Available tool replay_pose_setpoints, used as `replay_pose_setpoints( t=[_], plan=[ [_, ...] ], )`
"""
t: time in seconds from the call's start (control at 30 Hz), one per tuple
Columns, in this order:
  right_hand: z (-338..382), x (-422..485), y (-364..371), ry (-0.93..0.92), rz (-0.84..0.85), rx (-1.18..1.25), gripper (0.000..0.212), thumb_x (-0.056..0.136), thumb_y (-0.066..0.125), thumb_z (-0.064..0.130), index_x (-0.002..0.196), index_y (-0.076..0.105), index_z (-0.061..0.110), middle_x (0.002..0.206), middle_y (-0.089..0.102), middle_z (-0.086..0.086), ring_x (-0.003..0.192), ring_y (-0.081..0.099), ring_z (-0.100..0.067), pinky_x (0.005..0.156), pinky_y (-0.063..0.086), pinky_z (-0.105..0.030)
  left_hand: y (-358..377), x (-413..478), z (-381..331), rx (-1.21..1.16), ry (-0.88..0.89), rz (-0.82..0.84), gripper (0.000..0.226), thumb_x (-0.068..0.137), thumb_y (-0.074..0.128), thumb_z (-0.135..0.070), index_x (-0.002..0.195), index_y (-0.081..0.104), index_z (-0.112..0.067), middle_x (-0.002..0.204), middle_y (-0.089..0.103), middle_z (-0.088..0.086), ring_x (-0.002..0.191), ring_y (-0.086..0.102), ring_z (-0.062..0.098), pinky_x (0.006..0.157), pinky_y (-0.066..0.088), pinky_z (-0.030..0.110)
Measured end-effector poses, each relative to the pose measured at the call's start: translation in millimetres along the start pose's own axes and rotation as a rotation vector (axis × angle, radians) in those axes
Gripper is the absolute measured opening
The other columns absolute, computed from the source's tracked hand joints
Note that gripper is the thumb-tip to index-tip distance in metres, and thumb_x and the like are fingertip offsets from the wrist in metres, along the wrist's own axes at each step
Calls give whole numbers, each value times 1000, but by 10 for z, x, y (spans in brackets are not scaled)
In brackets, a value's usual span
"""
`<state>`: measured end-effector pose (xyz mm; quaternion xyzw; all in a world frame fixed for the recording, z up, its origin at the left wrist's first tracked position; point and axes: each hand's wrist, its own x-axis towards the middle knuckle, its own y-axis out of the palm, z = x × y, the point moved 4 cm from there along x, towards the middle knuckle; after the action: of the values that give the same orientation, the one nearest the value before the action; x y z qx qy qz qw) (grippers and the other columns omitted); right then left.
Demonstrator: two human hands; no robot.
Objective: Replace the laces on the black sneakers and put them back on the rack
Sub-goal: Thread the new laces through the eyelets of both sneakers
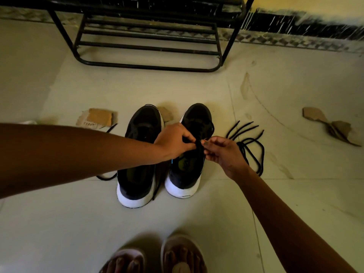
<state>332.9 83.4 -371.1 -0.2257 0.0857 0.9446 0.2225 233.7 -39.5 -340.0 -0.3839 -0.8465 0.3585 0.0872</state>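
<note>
2 black sneakers stand side by side on the floor (216, 213), just ahead of our feet and well short of the rack (149, 66) at 12 o'clock. The left sneaker (144, 123) and the right sneaker (197, 119) both run their long axis from 6 to roughly 12, white heels toward us and toes toward the rack.

Our left hand (173, 142) reaches across the left sneaker, and our right hand (222, 152) meets it over the right sneaker's throat. Each grip is narrow, fingertips pinching the same black lace (199, 146).

We judge 3 risks from here. Nothing pins the right sneaker, so a hard upward pull could tip or drag it. Black lace on black upper in dim light could make us skip an eyelet. The loose laces (248, 146) at 3 o'clock lie near enough to be confused with the 1 we hold.
</note>
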Motion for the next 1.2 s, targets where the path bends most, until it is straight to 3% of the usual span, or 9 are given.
replay_pose_setpoints(
  t=[0.27,0.63,0.8,0.9,0.97,1.07,1.13,1.2],
  plan=[
    [31,57,77,54,-27,-27,17,88,63,9,71,59,10,60,51,-3,57,49,-9,60,46,-22,25,35,51,56,-22,-42,20,77,75,-27,94,73,-18,93,53,-8,90,51,8,77,37,20],
    [47,85,92,34,16,-68,25,90,61,12,66,53,13,58,48,-1,57,46,-11,59,43,-22,-30,64,5,34,-13,18,17,80,72,-21,95,73,-12,87,56,-6,84,52,4,77,36,15],
    [15,44,91,27,74,-43,16,80,71,6,81,56,13,68,53,-1,69,52,-13,69,44,-30,-4,77,-3,65,-18,19,11,83,67,-19,92,71,-13,101,64,1,95,58,14,81,37,18],
    [-17,19,61,-40,67,-333,38,67,80,4,89,51,15,76,52,-2,74,53,-15,70,46,-32,-15,55,26,-26,-39,-7,7,86,64,-15,89,68,-10,92,67,-1,89,61,14,81,44,22],
    [-21,13,62,-82,-1,-489,37,68,78,5,84,49,20,77,53,-1,73,51,-16,68,44,-32,-32,7,32,-110,-33,-41,5,89,60,-13,90,63,-8,96,67,1,92,62,15,84,45,24],
    [-17,4,82,-87,-66,-449,29,72,70,4,82,49,22,76,54,-1,68,52,-16,61,44,-30,-96,-97,-77,-330,78,-50,13,94,49,-6,86,50,-16,104,67,4,103,63,12,91,46,20],
    [-24,-4,88,-83,-90,-401,24,75,67,3,85,50,16,75,53,-3,62,51,-16,51,43,-24,-154,-173,-197,-502,138,13,20,97,41,-1,85,43,-17,96,68,5,98,65,12,91,48,20],
    [-33,-16,93,-90,-121,-394,23,77,68,6,91,51,11,76,54,-4,59,52,-16,47,43,-22,-198,-266,-266,-697,94,119,20,97,37,1,85,43,-14,78,66,4,84,67,14,81,51,20]
  ],
)
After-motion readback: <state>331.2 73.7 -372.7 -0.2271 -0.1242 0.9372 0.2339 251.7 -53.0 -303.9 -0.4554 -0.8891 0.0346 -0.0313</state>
